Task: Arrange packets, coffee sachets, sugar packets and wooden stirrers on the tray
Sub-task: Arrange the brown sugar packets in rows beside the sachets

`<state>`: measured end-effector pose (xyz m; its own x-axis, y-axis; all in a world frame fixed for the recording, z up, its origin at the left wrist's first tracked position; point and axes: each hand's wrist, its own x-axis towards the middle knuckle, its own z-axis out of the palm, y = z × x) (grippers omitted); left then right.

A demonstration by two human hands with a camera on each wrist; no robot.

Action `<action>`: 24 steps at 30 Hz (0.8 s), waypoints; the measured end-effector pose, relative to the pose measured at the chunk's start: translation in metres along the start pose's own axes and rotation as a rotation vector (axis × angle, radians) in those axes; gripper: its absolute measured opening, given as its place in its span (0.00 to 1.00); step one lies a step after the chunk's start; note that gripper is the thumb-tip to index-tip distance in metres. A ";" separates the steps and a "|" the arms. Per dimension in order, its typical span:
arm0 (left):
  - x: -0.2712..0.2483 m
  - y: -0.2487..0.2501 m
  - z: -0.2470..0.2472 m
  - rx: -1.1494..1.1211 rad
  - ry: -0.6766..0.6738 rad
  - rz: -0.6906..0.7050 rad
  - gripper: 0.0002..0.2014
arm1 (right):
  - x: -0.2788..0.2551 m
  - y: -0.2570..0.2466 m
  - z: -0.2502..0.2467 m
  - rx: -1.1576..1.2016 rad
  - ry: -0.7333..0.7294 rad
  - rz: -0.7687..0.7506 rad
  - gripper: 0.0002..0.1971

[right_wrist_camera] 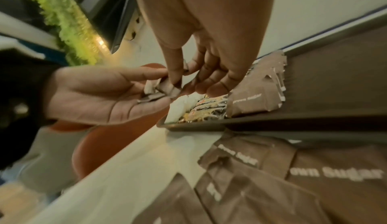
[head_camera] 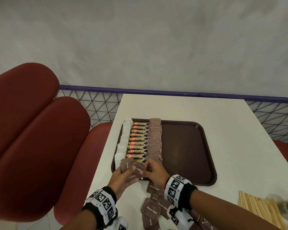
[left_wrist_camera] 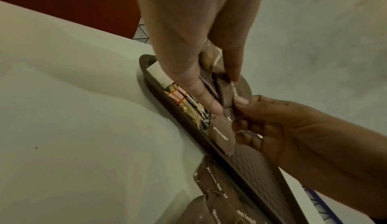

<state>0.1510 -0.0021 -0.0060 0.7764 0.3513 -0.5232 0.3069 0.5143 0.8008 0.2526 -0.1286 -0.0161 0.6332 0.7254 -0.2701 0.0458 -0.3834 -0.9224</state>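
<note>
Several brown sugar packets (head_camera: 131, 168) sit fanned in the left hand (head_camera: 121, 177), whose fingers and thumb curl round them just over the near-left corner of the tray (head_camera: 189, 155). The right hand (head_camera: 154, 171) meets that bundle from the right, thumb and forefinger pinching the edge of one packet; in the left wrist view the pinch looks to be on a single packet, though the packets overlap and I would not swear to it.

The coming move turns on this: the pinched packet lies left of the right hand's grip, while its likely place lies away from the body and slightly right, at the near end of the sugar row (head_camera: 155, 140). That row runs lengthwise from the far edge of the tray toward the person, beside the coffee sachets (head_camera: 138, 141) and the white packets (head_camera: 125, 138), each a parallel column. The right hand is the nearer one to the row's end, almost touching it.

Room is uneven. On the left the three columns fill the tray up to its rim, so a slip there would disturb the coffee sachets. The right half of the tray is bare, with open space to lay another column.

More loose sugar packets (head_camera: 154, 206) lie on the desk (head_camera: 181, 107) below the right wrist, just off the tray's near edge. Wooden stirrers (head_camera: 254, 208) lie well to the right on the desk, not yet on the tray.
</note>
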 end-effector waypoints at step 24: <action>0.000 0.000 -0.023 0.071 0.129 0.005 0.18 | 0.022 0.017 -0.043 -0.938 0.069 0.172 0.18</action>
<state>0.1384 0.0164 -0.0130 0.7021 0.4535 -0.5489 0.3455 0.4571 0.8196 0.3006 -0.1437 -0.0255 0.7320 0.5923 -0.3368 0.5292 -0.8056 -0.2664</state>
